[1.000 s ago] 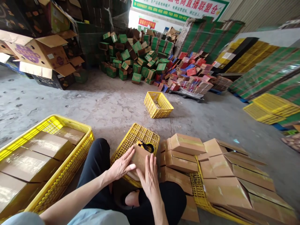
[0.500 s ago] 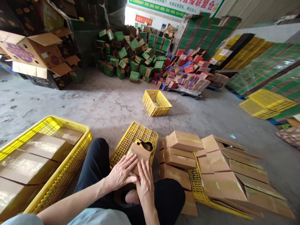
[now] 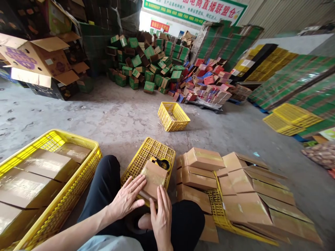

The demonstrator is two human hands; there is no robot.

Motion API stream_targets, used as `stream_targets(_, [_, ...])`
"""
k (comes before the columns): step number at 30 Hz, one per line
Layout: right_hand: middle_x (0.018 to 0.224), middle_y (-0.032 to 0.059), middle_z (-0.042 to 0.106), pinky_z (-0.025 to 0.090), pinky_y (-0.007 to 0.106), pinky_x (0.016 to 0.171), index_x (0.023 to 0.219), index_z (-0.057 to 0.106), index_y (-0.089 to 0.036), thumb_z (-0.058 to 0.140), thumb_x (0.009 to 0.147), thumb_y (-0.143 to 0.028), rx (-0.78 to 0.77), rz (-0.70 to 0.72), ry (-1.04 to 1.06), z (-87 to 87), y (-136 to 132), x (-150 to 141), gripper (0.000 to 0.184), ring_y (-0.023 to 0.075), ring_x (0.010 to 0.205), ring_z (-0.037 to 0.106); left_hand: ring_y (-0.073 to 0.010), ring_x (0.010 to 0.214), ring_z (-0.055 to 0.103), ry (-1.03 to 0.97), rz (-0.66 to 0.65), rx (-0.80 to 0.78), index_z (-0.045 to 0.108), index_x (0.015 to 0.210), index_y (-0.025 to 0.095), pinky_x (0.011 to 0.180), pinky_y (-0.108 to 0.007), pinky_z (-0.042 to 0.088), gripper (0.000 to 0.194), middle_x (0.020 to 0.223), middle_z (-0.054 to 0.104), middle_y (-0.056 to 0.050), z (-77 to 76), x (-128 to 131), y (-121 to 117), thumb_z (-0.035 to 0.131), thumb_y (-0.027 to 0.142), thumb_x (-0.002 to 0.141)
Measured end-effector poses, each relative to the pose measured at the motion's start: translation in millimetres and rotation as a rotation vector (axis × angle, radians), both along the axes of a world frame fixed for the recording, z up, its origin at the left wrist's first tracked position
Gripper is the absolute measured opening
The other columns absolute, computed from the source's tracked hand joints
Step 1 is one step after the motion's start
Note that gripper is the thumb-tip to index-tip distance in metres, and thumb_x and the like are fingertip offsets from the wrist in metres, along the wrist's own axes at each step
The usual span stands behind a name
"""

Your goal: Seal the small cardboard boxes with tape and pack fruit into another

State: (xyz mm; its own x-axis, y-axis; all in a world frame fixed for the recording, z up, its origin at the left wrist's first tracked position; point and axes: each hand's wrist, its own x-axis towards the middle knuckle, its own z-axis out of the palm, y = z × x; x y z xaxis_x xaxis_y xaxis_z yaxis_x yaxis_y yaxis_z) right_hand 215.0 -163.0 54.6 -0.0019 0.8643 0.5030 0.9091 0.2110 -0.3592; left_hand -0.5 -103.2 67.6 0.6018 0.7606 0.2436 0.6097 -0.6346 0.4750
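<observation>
1. Done, as far as shows: in the big yellow basket (image 3: 95, 148) at left, several brown boxes (image 3: 43, 162) lie in rows, tops closed, with shiny tape across them.
2. In hand: one small box (image 3: 154, 177) sits near the middle on a yellow crate (image 3: 159, 148), its visible faces closed. It looks close to finished, though its underside is hidden.
3. Left, it seems: the stacked cartons (image 3: 205, 158) at right, some with gaping flaps beside or over another yellow basket (image 3: 216, 209). Whether they are filled cannot be told.
4. The box is plain brown cardboard, tilted slightly in view, with a glossy tape band on its left part.
5. Grip: the left hand (image 3: 128, 198) has its fingers straight on the box's left edge; the right hand (image 3: 161, 216) lays its fingers along the near right edge. Neither clamps anything.
6. A tape dispenser (image 3: 164, 164) lies just beyond the box.
</observation>
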Motion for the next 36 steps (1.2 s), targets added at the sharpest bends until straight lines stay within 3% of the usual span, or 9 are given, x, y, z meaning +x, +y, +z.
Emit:
stream_targets(5, [0.150,0.0124,0.061,0.056,0.049,0.109,0.159,0.045,-0.024,0.053,0.107,-0.037,-0.021,0.059,0.042,3.9,5,15,0.054,0.0311,0.142,0.054,-0.0307,0.156,0.033,-0.038,0.032,0.008,0.014,0.169,0.029,0.127,-0.051,0.030,0.081,0.171,0.028,-0.009,-5.2,4,3,0.040,0.068,0.103])
stream_targets(9, [0.157,0.0150,0.054,0.052,0.055,0.113,0.163,0.037,-0.020,0.052,0.106,-0.044,-0.035,0.078,-0.017,4.9,23,15,0.063,0.0344,0.148,0.047,-0.0319,0.157,0.030,-0.037,0.030,-0.005,0.022,0.168,0.026,0.127,-0.055,0.029,0.082,0.171,0.029,-0.011,-1.5,17,22,0.039,0.070,0.102])
stream_targets(13, [0.154,0.0139,0.058,0.053,0.051,0.111,0.159,0.045,-0.021,0.047,0.109,-0.042,-0.028,0.092,-0.065,7.4,38,18,0.055,0.0317,0.143,0.054,-0.0333,0.156,0.032,-0.038,0.002,-0.014,0.038,0.163,0.026,0.127,-0.057,0.028,0.078,0.168,0.037,-0.011,3.0,23,40,0.038,0.073,0.101])
stream_targets(17, [0.144,0.0121,0.067,0.054,0.049,0.107,0.148,0.060,-0.023,0.046,0.109,-0.040,-0.028,0.059,-0.097,15.4,47,13,0.045,0.0303,0.131,0.062,-0.0320,0.153,0.039,-0.132,-0.044,-0.026,0.044,0.160,0.025,0.127,-0.053,0.033,0.073,0.162,0.047,-0.012,3.7,22,50,0.040,0.070,0.102])
stream_targets(21, [0.148,0.0115,0.063,0.052,0.047,0.109,0.152,0.055,-0.020,0.041,0.110,-0.037,-0.037,0.138,-0.116,22.3,61,-6,0.047,0.0292,0.135,0.057,-0.0284,0.152,0.041,-0.229,-0.002,-0.072,0.040,0.162,0.027,0.127,-0.049,0.036,0.066,0.161,0.049,-0.009,-2.1,21,60,0.037,0.064,0.107])
stream_targets(24, [0.143,0.0102,0.067,0.052,0.046,0.108,0.151,0.056,-0.021,0.041,0.109,-0.031,-0.029,0.169,-0.128,25.1,70,-14,0.046,0.0284,0.129,0.060,-0.0280,0.157,0.033,-0.242,0.086,-0.133,0.037,0.163,0.033,0.127,-0.051,0.034,0.063,0.170,0.034,-0.004,-8.8,21,61,0.035,0.062,0.108])
stream_targets(27, [0.136,0.0114,0.070,0.053,0.047,0.103,0.148,0.059,-0.021,0.041,0.108,-0.029,-0.052,0.124,-0.143,27.6,75,-17,0.044,0.0285,0.118,0.064,-0.0263,0.158,0.027,-0.278,0.089,-0.212,0.029,0.166,0.036,0.128,-0.047,0.033,0.063,0.173,0.024,0.000,-13.2,23,58,0.035,0.061,0.108])
stream_targets(31, [0.149,0.0120,0.062,0.047,0.047,0.110,0.155,0.051,-0.018,0.042,0.107,-0.027,-0.073,0.152,-0.165,29.6,84,-29,0.049,0.0297,0.133,0.056,-0.0237,0.155,0.032,-0.366,0.116,-0.344,0.012,0.169,0.031,0.127,-0.045,0.034,0.067,0.170,0.030,-0.004,-17.2,26,60,0.029,0.058,0.110])
stream_targets(36, [0.155,0.0086,0.057,0.043,0.045,0.114,0.158,0.046,-0.020,0.042,0.108,-0.027,-0.109,0.154,-0.187,29.8,96,-44,0.051,0.0283,0.141,0.051,-0.0257,0.153,0.036,-0.369,0.153,-0.366,0.010,0.170,0.029,0.126,-0.046,0.037,0.066,0.167,0.036,-0.005,-20.6,23,62,0.028,0.053,0.111])
